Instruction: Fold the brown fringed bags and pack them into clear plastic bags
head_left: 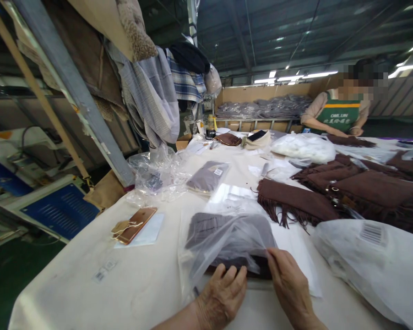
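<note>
A folded dark brown cloth piece (261,266) lies flat in a clear plastic bag (223,252) right in front of me, its near edge showing at the bag's mouth. Curled at the near left of that edge, my left hand (223,293) grips the bag's film. My right hand (289,284) pinches the bag at its right corner, thumb and fingers together. Beyond it rests another bagged, folded grey-brown piece (208,176) with a barcode label. White sheets (296,252) lie partly under the bag in my hands.
Brown fringed cloths (296,199) are spread at the right, behind a white plastic bag (371,256). A phone (136,224) and crumpled clear film (158,169) lie left. Clothes (151,87) hang above. A co-worker (340,110) stands across the table. A metal post (76,91) rises at left.
</note>
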`<state>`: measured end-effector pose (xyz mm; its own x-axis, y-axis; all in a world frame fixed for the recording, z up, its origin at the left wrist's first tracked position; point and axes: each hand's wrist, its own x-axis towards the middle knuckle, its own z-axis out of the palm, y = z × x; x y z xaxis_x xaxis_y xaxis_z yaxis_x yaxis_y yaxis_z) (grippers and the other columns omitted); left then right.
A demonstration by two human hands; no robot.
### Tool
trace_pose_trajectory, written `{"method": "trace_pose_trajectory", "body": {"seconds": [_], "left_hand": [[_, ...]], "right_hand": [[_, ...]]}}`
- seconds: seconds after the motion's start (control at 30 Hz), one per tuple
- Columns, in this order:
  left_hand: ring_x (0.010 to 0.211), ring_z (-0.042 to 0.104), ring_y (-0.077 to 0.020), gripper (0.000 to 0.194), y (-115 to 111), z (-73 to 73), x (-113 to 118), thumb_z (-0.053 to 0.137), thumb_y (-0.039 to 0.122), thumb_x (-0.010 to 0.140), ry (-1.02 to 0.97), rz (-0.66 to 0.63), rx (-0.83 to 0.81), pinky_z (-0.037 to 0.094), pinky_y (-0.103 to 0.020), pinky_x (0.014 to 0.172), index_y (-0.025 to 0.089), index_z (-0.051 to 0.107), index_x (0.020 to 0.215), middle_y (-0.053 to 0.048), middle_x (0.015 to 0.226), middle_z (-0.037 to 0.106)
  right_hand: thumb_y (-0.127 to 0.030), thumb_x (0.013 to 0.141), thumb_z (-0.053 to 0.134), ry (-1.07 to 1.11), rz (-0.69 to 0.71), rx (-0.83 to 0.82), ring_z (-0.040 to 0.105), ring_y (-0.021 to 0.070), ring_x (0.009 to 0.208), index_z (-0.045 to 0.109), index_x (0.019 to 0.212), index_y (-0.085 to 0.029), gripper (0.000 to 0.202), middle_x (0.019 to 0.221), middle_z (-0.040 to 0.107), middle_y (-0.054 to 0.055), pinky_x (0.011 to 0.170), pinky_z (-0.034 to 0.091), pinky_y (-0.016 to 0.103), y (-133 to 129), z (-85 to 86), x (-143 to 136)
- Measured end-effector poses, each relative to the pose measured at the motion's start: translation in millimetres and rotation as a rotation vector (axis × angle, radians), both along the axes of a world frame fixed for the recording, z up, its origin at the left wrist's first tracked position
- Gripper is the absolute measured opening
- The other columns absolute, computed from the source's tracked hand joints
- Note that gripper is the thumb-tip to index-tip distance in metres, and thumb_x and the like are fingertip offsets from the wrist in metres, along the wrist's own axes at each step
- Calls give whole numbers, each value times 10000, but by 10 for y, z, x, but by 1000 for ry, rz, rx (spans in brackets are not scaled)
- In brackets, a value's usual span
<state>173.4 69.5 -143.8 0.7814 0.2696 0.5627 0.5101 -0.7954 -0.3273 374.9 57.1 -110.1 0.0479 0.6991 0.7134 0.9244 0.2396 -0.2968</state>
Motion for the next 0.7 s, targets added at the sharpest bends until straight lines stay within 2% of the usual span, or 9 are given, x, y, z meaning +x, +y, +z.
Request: {"method": "trace_pose_trajectory", "body": {"seconds": [0.13, 0.23, 0.3, 0.4, 0.47, 0.5, 0.57, 0.63, 0.7], "left_hand": [[1087, 507, -195, 348, 57, 54, -10, 310, 159, 936, -61, -16, -21, 437, -332, 886, 162, 610, 1113, -28, 1392, 435], [1099, 512, -196, 374, 124, 135, -16, 272, 154, 948, -64, -64, -60, 456, -315, 896, 143, 605, 1119, -33, 1314, 513], [1114, 514, -194, 382, 170, 192, -23, 255, 145, 953, -41, -101, -106, 459, -311, 918, 123, 590, 1136, -52, 1251, 562], [1140, 510, -191, 384, 223, 237, -41, 244, 127, 953, -22, -142, -144, 459, -300, 941, 101, 574, 1148, -63, 1208, 590], [1171, 493, -201, 369, 242, 226, -51, 265, 124, 948, -17, -149, -139, 458, -304, 955, 102, 563, 1165, -58, 1228, 580], [1187, 482, -206, 360, 248, 214, -54, 279, 127, 946, -9, -147, -137, 457, -305, 961, 102, 555, 1176, -58, 1243, 571], [1210, 466, -215, 345, 253, 194, -53, 309, 137, 941, 16, -139, -129, 456, -306, 968, 97, 545, 1189, -68, 1264, 557], [1218, 463, -224, 334, 258, 196, -49, 336, 140, 933, 45, -136, -118, 458, -308, 966, 87, 536, 1195, -85, 1269, 554], [1239, 443, -241, 349, 266, 219, -51, 362, 136, 917, 107, -141, -146, 450, -323, 980, 65, 502, 1229, -108, 1287, 538]], "right_hand": [[-320, 939, 379, 122, -7, -52, 592, 87, 626, 521, 937, -203, 184, 743, 602, -9, 554, 477, 159, -113, 61, 48], [-390, 928, 378, -36, -6, 9, 616, 140, 720, 531, 966, -190, 255, 811, 622, 38, 629, 511, 232, -236, -97, 140], [-424, 919, 371, -185, -75, 67, 611, 199, 819, 530, 1041, -139, 348, 906, 621, 105, 689, 517, 311, -307, -248, 193], [-438, 913, 362, -179, -222, 84, 579, 252, 901, 491, 1145, -46, 474, 992, 590, 183, 739, 502, 370, -409, -423, 220], [-388, 890, 447, -169, -273, 153, 565, 256, 902, 495, 1144, -41, 432, 977, 587, 180, 763, 482, 375, -479, -486, 188], [-328, 873, 488, -211, -236, 194, 564, 243, 889, 515, 1119, -63, 362, 957, 595, 160, 768, 471, 361, -511, -509, 153], [-199, 853, 480, -384, -22, 215, 573, 201, 879, 558, 1066, -127, 239, 933, 624, 103, 771, 448, 309, -557, -559, 44], [-107, 845, 367, -475, 152, 151, 583, 164, 902, 584, 1047, -171, 304, 947, 656, 59, 775, 424, 274, -558, -629, -100], [-61, 822, 290, -406, 122, 98, 581, 167, 937, 588, 1068, -181, 405, 976, 675, 43, 792, 403, 291, -508, -716, -245]]}}
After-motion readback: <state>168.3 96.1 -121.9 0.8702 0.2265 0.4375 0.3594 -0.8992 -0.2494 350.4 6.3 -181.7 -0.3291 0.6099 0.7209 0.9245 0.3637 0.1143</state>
